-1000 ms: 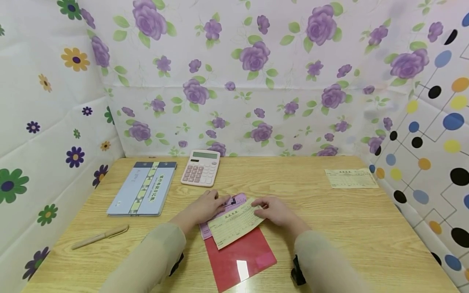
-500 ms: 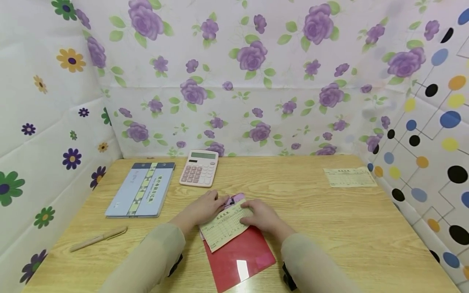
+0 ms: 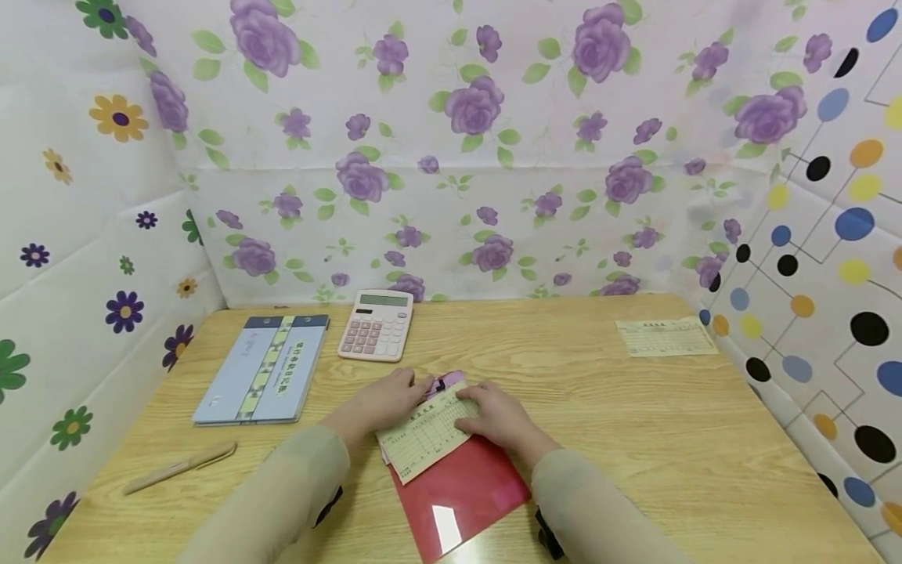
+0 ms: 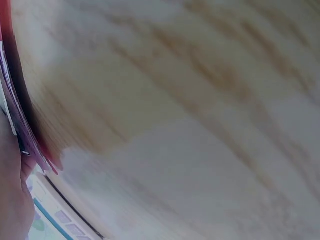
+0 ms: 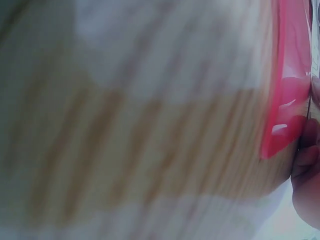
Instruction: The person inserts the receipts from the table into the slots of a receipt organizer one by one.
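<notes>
In the head view, my left hand [image 3: 386,402] holds the top left of a red clip folder [image 3: 468,489], thumb beside its black clip [image 3: 442,385]. Purple printed paper [image 3: 451,378] lies on the folder, mostly covered by a cream printed slip [image 3: 426,435]. My right hand [image 3: 496,415] pinches that slip at its right end, thumb on its face. The slip lies aslant, its upper edge close below the clip. At the left wrist view's edge, purple sheets [image 4: 22,125] show fanned edges beside my fingers. The folder's red corner [image 5: 282,120] appears in the right wrist view.
A pink calculator [image 3: 377,325] stands at the back, left of centre. Blue account books [image 3: 264,368] with a patterned band lie at the left, a tan pen [image 3: 179,468] in front of them. Another cream slip [image 3: 665,337] lies at the back right of the wooden table [image 3: 634,439].
My right hand has moved left with the cream slip, which now covers more of the purple paper. My left hand stays at the clip. The head view has turned slightly to the right.
</notes>
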Tool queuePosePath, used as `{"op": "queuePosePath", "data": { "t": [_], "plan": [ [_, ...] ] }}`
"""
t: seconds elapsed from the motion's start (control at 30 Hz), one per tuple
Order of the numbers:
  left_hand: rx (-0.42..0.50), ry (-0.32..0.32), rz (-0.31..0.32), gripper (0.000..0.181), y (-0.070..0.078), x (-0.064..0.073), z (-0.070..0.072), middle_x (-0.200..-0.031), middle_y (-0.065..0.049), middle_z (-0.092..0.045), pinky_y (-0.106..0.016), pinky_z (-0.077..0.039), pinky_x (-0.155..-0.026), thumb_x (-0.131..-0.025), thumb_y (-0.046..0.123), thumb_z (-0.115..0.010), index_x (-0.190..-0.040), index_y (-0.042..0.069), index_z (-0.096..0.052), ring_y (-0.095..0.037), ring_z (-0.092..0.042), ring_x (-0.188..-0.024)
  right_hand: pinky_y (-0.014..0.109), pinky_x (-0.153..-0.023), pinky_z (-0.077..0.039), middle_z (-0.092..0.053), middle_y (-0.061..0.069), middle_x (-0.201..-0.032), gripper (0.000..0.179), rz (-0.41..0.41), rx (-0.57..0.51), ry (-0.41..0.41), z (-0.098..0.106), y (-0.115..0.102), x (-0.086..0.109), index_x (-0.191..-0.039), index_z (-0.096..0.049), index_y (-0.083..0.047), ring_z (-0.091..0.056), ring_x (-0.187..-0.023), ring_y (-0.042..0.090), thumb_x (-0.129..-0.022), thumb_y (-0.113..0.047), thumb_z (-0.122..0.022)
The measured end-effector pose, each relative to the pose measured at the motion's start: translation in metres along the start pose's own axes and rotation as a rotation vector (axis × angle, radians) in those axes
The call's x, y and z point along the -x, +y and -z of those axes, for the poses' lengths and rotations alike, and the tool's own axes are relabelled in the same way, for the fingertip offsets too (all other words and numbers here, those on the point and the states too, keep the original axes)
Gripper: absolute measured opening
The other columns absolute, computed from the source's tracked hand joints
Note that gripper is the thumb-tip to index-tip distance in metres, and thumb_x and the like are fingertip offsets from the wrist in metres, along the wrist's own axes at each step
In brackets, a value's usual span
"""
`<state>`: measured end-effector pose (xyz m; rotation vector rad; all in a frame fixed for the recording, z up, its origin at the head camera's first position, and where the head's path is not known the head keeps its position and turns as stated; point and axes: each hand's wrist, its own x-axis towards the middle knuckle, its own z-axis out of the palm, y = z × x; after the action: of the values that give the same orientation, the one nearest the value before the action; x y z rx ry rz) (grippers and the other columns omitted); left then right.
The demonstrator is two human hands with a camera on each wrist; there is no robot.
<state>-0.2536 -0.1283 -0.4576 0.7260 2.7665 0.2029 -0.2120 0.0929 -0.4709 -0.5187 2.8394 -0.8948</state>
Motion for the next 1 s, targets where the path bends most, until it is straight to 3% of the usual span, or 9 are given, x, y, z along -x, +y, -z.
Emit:
{"op": "queuePosePath", "data": {
  "t": [0.13, 0.2, 0.27, 0.43, 0.53, 0.6, 0.67, 0.83, 1.0],
  "plan": [
    [0.210, 0.003, 0.144, 0.066, 0.0004, -0.0013, 0.0035, -0.124, -0.011, -0.051, -0.045, -0.040, -0.092, -0.098, 0.057, -0.026, -0.138, 0.007, -0.044, -0.026, -0.051, -0.111, 0.042, -0.084, -0.044, -0.054, 0.008, -0.112, 0.049, 0.003, 0.024, -0.001, -0.0001, -0.0019, -0.0020, -0.125, -0.061, -0.014, -0.054, -0.092, 0.022, -0.082, -0.035, -0.071],
    [0.183, -0.016, 0.134, 0.065, 0.0002, -0.0015, 0.0053, -0.130, -0.012, -0.048, -0.045, -0.038, -0.096, -0.098, 0.055, -0.025, -0.142, 0.010, -0.041, -0.027, -0.048, -0.118, 0.042, -0.082, -0.044, -0.054, 0.008, -0.110, 0.048, 0.007, 0.033, -0.002, 0.0000, -0.0024, -0.0030, -0.125, -0.061, -0.014, -0.054, -0.090, 0.021, -0.082, -0.036, -0.071],
    [0.191, -0.018, 0.129, 0.062, 0.0003, -0.0015, 0.0072, -0.126, -0.012, -0.050, -0.044, -0.039, -0.093, -0.099, 0.054, -0.027, -0.138, 0.010, -0.044, -0.026, -0.050, -0.114, 0.042, -0.082, -0.044, -0.054, 0.008, -0.110, 0.048, 0.009, 0.046, -0.003, 0.0004, -0.0024, -0.0034, -0.125, -0.061, -0.014, -0.054, -0.089, 0.021, -0.082, -0.036, -0.071],
    [0.273, -0.011, 0.169, 0.057, 0.0003, -0.0015, 0.0091, -0.094, -0.006, -0.054, -0.040, -0.040, -0.074, -0.096, 0.059, -0.026, -0.108, 0.011, -0.055, -0.021, -0.052, -0.082, 0.041, -0.082, -0.044, -0.054, 0.009, -0.110, 0.048, 0.005, 0.043, -0.014, 0.0017, -0.0020, -0.0031, -0.125, -0.061, -0.015, -0.054, -0.089, 0.021, -0.083, -0.034, -0.071],
    [0.189, -0.017, 0.115, 0.056, 0.0001, -0.0014, 0.0086, -0.094, -0.005, -0.051, -0.038, -0.041, -0.074, -0.099, 0.054, -0.026, -0.120, 0.010, -0.053, -0.019, -0.050, -0.081, 0.040, -0.079, -0.044, -0.053, 0.008, -0.108, 0.048, -0.015, 0.030, -0.017, 0.0015, -0.0025, -0.0037, -0.126, -0.061, -0.015, -0.052, -0.086, 0.020, -0.083, -0.034, -0.071],
    [0.085, -0.019, 0.046, 0.052, 0.0000, -0.0014, 0.0078, -0.100, -0.005, -0.050, -0.038, -0.042, -0.076, -0.101, 0.046, -0.029, -0.136, 0.012, -0.045, -0.018, -0.048, -0.085, 0.040, -0.078, -0.044, -0.053, 0.008, -0.106, 0.049, -0.025, 0.031, -0.009, 0.0012, -0.0037, -0.0044, -0.126, -0.060, -0.014, -0.052, -0.084, 0.020, -0.083, -0.034, -0.071],
    [0.063, -0.018, 0.029, 0.052, 0.0005, -0.0016, 0.0074, -0.104, -0.006, -0.049, -0.039, -0.043, -0.080, -0.102, 0.043, -0.028, -0.145, 0.015, -0.035, -0.018, -0.049, -0.089, 0.041, -0.077, -0.045, -0.054, 0.009, -0.106, 0.050, -0.028, 0.050, 0.003, 0.0006, -0.0049, -0.0051, -0.127, -0.060, -0.014, -0.053, -0.084, 0.021, -0.083, -0.036, -0.070],
    [0.213, -0.010, 0.119, 0.064, 0.0027, -0.0026, 0.0071, -0.116, -0.009, -0.052, -0.044, -0.041, -0.090, -0.099, 0.054, -0.019, -0.143, 0.011, -0.037, -0.024, -0.052, -0.106, 0.044, -0.079, -0.046, -0.056, 0.013, -0.109, 0.050, -0.038, 0.106, 0.027, -0.0003, -0.0082, -0.0067, -0.127, -0.060, -0.015, -0.056, -0.091, 0.026, -0.084, -0.039, -0.069],
    [0.221, -0.006, 0.120, 0.064, 0.0025, -0.0038, 0.0065, -0.120, -0.011, -0.051, -0.045, -0.040, -0.093, -0.099, 0.054, -0.020, -0.143, 0.012, -0.037, -0.026, -0.051, -0.112, 0.046, -0.078, -0.046, -0.057, 0.013, -0.111, 0.050, -0.064, 0.154, 0.025, -0.0008, -0.0097, -0.0093, -0.129, -0.058, -0.018, -0.057, -0.093, 0.028, -0.085, -0.041, -0.066]
  ]
}}
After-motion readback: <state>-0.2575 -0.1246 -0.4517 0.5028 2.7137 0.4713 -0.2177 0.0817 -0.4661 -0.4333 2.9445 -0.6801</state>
